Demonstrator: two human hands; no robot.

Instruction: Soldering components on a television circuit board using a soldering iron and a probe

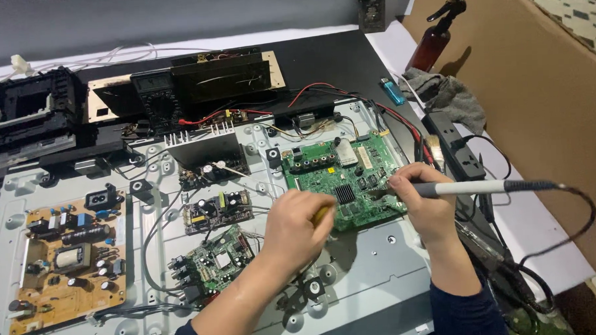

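Hands over green circuit board [341, 179], which lies on grey metal back panel [374, 277] on table. Right hand [423, 199] closed around grey-handled soldering iron [470, 188], tip end on board near black heatsink; black cord loops off right. Left hand [298, 223] curled shut on small yellow item [321, 215], mostly hidden, at board's lower left edge. Brown power board [67, 261] far left, two smaller boards between. Multimeter [157, 100] at back. Blue lighter [392, 90], amber spray bottle [435, 40], grey rag upper right.
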